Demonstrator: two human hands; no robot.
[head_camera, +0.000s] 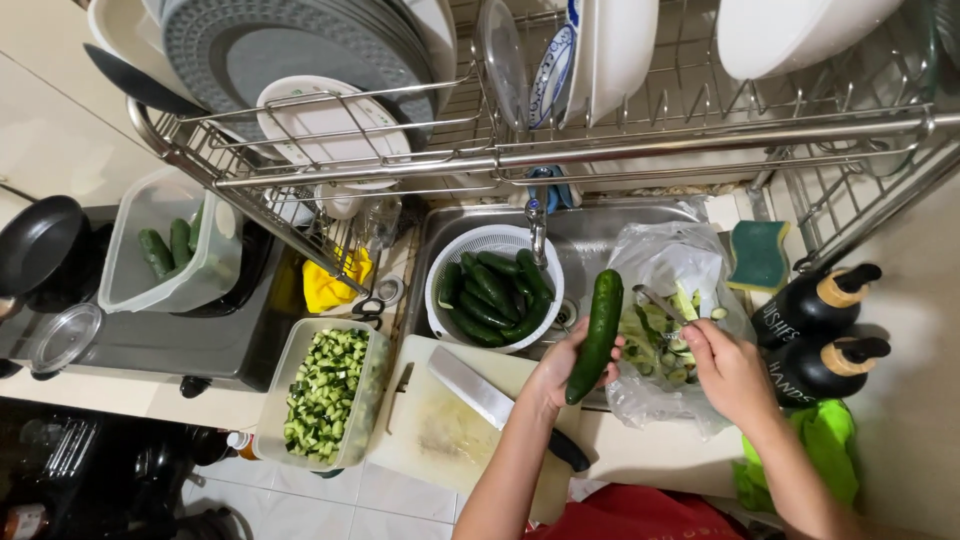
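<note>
Both forearms come up from the bottom edge, over a red garment. Left hand (560, 368) is curled around the lower end of a whole dark-green cucumber (597, 335), fingers closed on it; the cucumber's long axis runs nearly upright in the view, leaning a little right, its free end pointing up toward the sink (600, 225). Right hand (728, 370) sits just right of the cucumber, closed on a slim metal peeler (660, 303) whose tip angles up-left toward the cucumber's upper half; the two are near but not touching. So the cucumber lies left of the right hand, standing crosswise to the tool's reach. Under the right hand, a clear plastic bag (665, 255) holds pale green peelings. Left of the hands: white cutting board (440, 430) with a cleaver (490, 400) lying diagonally, blade up-left, handle toward the left forearm. Further left, a clear tub of diced cucumber (325, 395). Behind, a white colander (490, 285) of whole cucumbers in the sink. Two black pump bottles (820, 335) at right, green sponge (758, 255) above them.
</note>
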